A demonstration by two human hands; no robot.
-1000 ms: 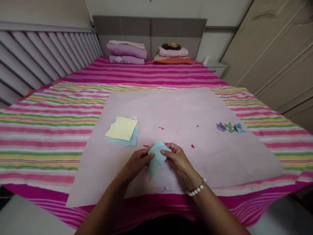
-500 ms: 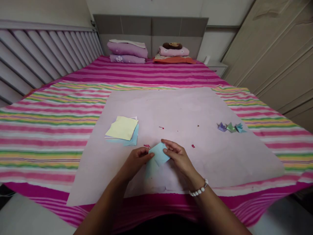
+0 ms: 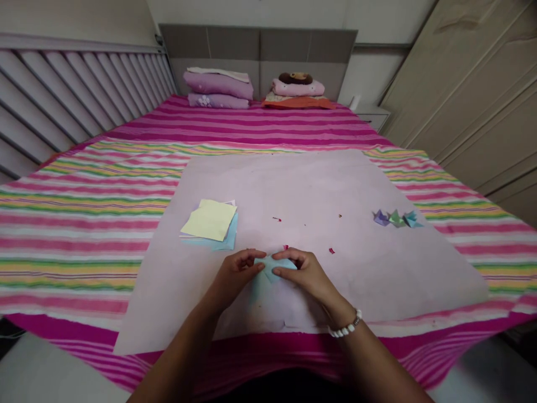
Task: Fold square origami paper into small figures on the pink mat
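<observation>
Both my hands meet over a small light-blue paper square near the front of a pale pink sheet. My left hand pinches the paper's left side with curled fingers. My right hand, with a white bead bracelet at the wrist, pinches its right side. Most of the paper is hidden under my fingers; only a folded middle strip shows, low against the sheet.
A stack of paper squares, yellow on top and blue beneath, lies to the left. Three small folded paper figures, purple, green and blue, sit at the right. The sheet rests on a striped bedspread; pillows lie by the headboard.
The blue paper, held up and more spread out before, is now lower and folded smaller between my fingers. Both hands have closed in over it.
</observation>
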